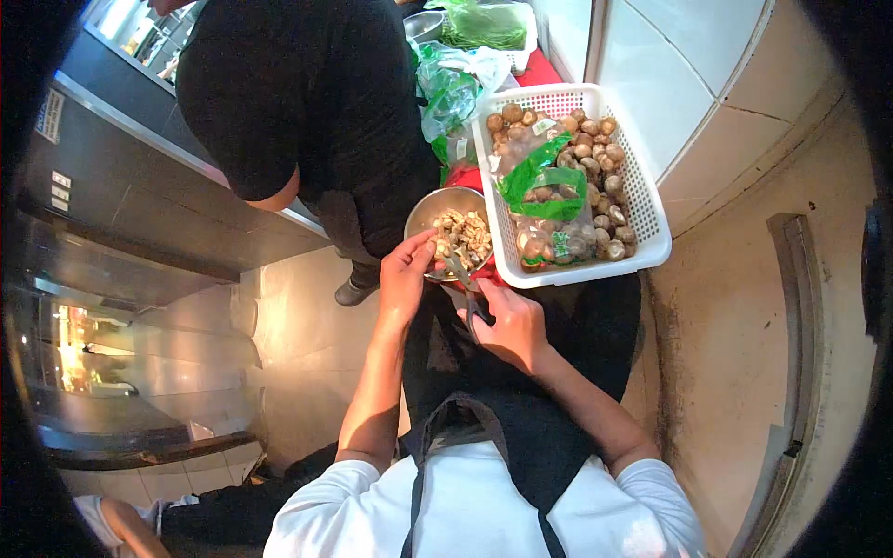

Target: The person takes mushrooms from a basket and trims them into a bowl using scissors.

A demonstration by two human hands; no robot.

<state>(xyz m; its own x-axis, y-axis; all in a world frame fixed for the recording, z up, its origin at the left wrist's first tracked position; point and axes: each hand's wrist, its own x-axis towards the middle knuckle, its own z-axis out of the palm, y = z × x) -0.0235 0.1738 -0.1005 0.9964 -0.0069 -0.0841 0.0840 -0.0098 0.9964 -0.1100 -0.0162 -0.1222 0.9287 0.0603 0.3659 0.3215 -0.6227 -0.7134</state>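
Note:
My left hand (406, 274) pinches a small pale mushroom (441, 249) over the near left part of a metal bowl (420, 216). Cut mushroom pieces (470, 232) lie in that bowl. My right hand (510, 325) is closed round the dark handles of a pair of scissors (472, 296), whose blades point up and left to the mushroom. Right of the bowl stands a white plastic basket (656, 219) holding whole brown mushrooms (609, 186) and clear bags with green print (549, 191).
A co-worker in black (344, 102) stands close beyond the bowl on the left. Crumpled plastic bags (451, 93) and a basket of green vegetables (484, 28) lie farther back. A tiled wall (674, 65) borders the right side. Another person's arm (130, 525) shows at lower left.

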